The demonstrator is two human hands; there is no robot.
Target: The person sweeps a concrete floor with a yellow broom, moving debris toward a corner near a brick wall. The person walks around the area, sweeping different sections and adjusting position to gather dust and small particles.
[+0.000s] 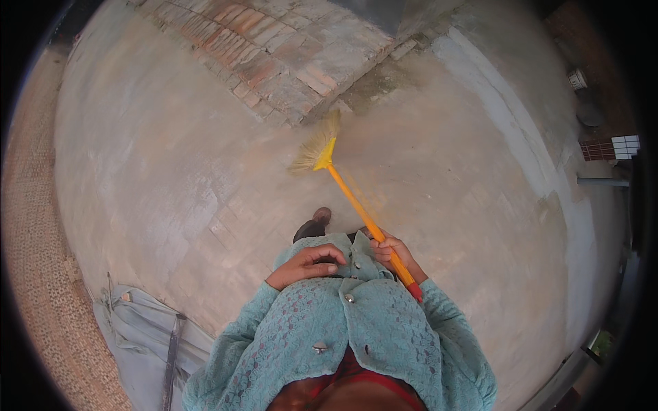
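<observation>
We're mid-sweep: right hand (393, 252) clenched on the broom (349, 198), left hand (306, 264) loosely curled, holding nothing; next stroke needs steady pull.

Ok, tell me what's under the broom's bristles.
Bare, dusty concrete floor lies around the bristles, near worn bricks. The patch directly beneath is covered. The right hand grips the orange handle.

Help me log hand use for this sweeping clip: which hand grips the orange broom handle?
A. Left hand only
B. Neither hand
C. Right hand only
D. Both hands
C: the right hand is closed around the orange broom handle, while the left hand rests against the teal cardigan, off the handle.
</observation>
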